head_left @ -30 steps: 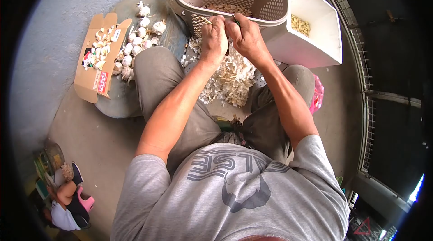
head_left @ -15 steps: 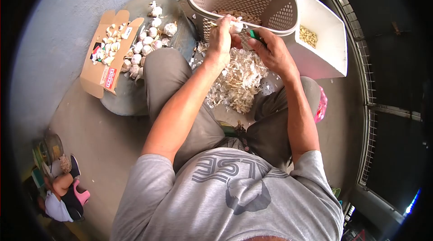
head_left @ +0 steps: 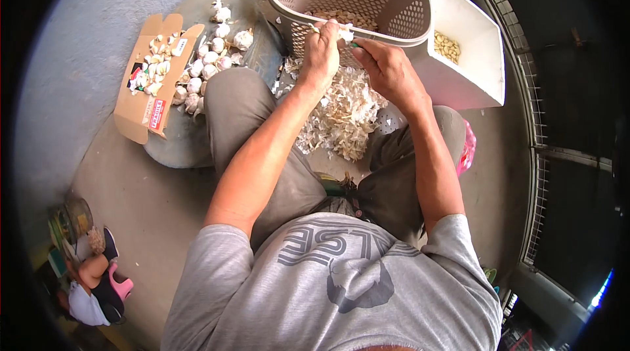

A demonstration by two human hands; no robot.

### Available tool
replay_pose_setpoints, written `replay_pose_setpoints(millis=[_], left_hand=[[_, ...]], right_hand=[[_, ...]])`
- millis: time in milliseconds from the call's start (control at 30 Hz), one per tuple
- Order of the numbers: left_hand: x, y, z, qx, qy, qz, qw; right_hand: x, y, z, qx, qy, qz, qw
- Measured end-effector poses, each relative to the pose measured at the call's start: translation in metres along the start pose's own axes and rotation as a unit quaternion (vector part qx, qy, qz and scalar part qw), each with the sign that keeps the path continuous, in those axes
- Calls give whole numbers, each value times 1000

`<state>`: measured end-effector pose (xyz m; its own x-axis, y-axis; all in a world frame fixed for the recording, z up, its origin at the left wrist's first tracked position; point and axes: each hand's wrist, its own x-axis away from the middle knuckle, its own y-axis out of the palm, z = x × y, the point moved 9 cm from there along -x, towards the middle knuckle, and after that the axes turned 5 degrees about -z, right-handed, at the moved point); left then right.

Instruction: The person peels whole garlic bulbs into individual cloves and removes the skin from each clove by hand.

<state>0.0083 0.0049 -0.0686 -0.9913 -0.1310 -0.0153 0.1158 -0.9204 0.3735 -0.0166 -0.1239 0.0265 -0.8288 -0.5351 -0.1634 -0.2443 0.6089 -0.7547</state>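
Note:
My left hand (head_left: pixel 321 59) is closed around a white garlic bulb (head_left: pixel 344 34) in front of the tall basket. Close on its right, my right hand (head_left: pixel 392 75) is closed on a small green-handled knife (head_left: pixel 355 45). Only a bit of the green handle shows, and the blade is mostly hidden at the garlic. Beneath both hands lies a heap of papery garlic skins (head_left: pixel 344 114). Whole garlic bulbs (head_left: pixel 209 59) sit on the round grey surface to the left. Loose cloves (head_left: pixel 156 65) rest on a flattened cardboard box (head_left: pixel 136 113) beside them.
A beige perforated basket (head_left: pixel 348 29) stands ahead, with cloves at its bottom. Right of it is a white foam box (head_left: pixel 469 78) holding peeled cloves (head_left: pixel 446 47). A metal grille (head_left: pixel 535 108) runs along the right. Another person (head_left: pixel 92 285) sits at lower left.
My right hand has turned and closed further over the green handle, which shows less now. Both hands stay together at the garlic. The whole view has shifted slightly.

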Motion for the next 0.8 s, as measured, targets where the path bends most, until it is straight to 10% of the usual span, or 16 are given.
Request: replay_pose_setpoints(millis=[300,800], left_hand=[[-4,-13,-2,-18,19,20,999],[1,5,3,-72,6,-29,997]], right_hand=[[13,5,37,132,92,-50,986],[4,3,9,-22,25,1,999]])
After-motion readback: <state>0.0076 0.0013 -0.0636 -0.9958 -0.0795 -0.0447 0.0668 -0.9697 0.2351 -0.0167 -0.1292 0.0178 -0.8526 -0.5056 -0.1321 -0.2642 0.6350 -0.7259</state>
